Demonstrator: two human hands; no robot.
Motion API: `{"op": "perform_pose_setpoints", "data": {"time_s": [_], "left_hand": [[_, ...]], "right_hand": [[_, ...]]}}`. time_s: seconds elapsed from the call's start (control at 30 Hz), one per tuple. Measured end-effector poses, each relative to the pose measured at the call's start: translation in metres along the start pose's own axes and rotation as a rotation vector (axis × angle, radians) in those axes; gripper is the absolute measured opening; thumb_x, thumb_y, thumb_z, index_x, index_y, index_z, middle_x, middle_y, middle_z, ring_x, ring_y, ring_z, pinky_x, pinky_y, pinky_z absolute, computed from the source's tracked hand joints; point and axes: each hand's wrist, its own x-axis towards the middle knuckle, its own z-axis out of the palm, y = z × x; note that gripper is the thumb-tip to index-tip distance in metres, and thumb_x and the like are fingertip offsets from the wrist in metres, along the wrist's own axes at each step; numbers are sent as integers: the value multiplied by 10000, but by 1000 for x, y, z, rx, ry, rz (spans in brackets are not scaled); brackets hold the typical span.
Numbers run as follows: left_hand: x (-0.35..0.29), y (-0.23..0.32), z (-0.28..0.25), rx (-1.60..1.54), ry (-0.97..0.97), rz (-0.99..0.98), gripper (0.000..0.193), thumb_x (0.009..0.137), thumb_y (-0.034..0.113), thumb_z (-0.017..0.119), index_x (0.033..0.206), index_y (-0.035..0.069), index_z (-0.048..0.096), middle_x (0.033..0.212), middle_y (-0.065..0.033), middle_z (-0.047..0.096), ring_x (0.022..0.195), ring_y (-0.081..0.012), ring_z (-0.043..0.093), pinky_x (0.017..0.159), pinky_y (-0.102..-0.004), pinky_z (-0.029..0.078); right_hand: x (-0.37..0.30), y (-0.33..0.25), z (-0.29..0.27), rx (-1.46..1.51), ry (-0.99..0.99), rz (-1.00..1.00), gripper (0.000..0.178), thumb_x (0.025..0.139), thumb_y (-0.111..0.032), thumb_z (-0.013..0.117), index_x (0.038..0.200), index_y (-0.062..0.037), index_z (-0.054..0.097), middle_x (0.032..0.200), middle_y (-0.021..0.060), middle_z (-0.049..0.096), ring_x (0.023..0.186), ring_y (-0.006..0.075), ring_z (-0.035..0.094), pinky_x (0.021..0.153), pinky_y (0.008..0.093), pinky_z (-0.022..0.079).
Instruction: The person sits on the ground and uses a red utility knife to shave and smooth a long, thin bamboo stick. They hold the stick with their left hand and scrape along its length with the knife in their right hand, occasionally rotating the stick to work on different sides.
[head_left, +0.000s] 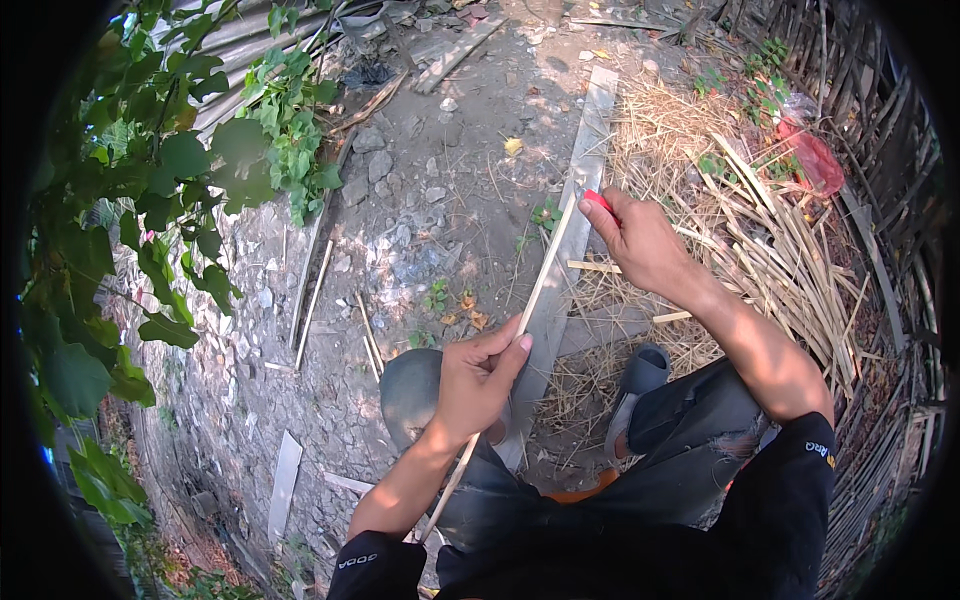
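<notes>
A long, thin bamboo strip (548, 268) slants from beside my left leg up to the far end of a grey plank. My left hand (478, 378) grips it near the middle, thumb and fingers closed around it above my knee. Closed in my right hand (643, 240) is a knife with a red handle (598, 200). Its small blade meets the strip's far tip, over the plank (594, 120). That plank runs along the ground between my feet. How much blade lies behind the strip is hidden.
Split bamboo strips (800, 250) lie heaped at the right, beside pale shavings (650, 130) and a red plastic bag (810, 157). A stick fence (895, 150) bounds the right side. Leafy branches (185, 160) hang at the left. Stones (370, 140) and loose sticks (315, 305) dot the ground.
</notes>
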Motion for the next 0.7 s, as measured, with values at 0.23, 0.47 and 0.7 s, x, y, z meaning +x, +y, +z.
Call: {"op": "perform_pose_setpoints", "data": {"time_s": [0.23,0.47,0.7], "left_hand": [[2,-9,-10,-53,40,-46,341,1049,73,667,1379,-8,679,704,102,541,598,28,420,516,-199,308],[-3,-8,-9,26,64,-60,324,1037,61,677,1352,-11,696,737,108,540,627,29,414,531,-198,302],[-4,1,-8,6,-3,-22,318,1049,55,653,1360,0,695,730,95,555,619,25,435,527,-195,308]], "right_hand": [[-53,-51,36,-35,-250,-243,419,1082,-394,577,972,9,606,616,253,602,649,500,652,593,560,495],[3,-9,22,-3,-55,-37,545,1102,-457,506,972,48,662,713,279,657,747,494,681,700,559,521],[28,50,-15,176,220,77,622,1113,-497,492,879,63,628,655,174,531,641,214,524,666,441,465]]}}
